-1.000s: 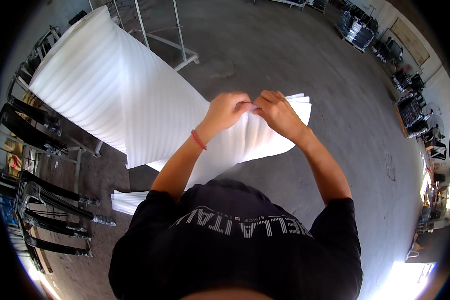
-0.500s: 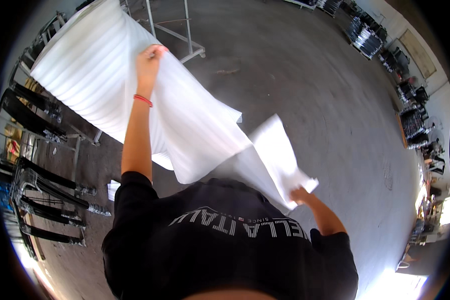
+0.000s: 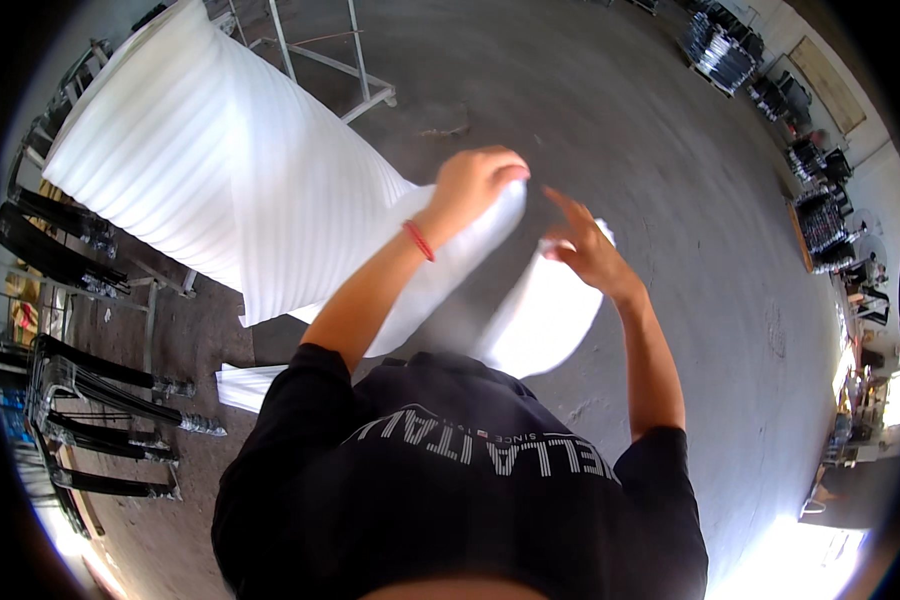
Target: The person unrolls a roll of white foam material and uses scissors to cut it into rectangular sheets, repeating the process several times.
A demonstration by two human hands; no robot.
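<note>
Closest to me I see my own dark shirt [image 3: 460, 490] filling the lower part of the view, with both bare forearms reaching up and away from it. No box, bin or other holder shows near my hands, so nothing here is held in anything.

My left hand [image 3: 478, 185] is clenched around a fold of the white foam sheet [image 3: 300, 200], fingers curled over its top edge; a thin red band [image 3: 418, 240] sits on that wrist. My right hand [image 3: 582, 245] is half spread, fingers pointing up and left, with its palm side against the loose end of the same sheet; I cannot tell whether the fingers actually pinch the foam or only touch it. The two hands are near each other but apart.

The sheet hangs below my hands in a blurred white fold just in front of my chest, and runs from the left hand back to one big ribbed roll [image 3: 160, 150] standing at the far left of the grey concrete floor [image 3: 610, 110]. One small white scrap [image 3: 245, 385] lies on the floor by my left elbow.

Along the left edge of the floor are stacks of black metal frames [image 3: 80, 390], too overlapped to count. Behind the roll I see one pale metal stand [image 3: 355, 70]. Far off at the right edge are more dark stacks [image 3: 720, 50], too small to make out.
</note>
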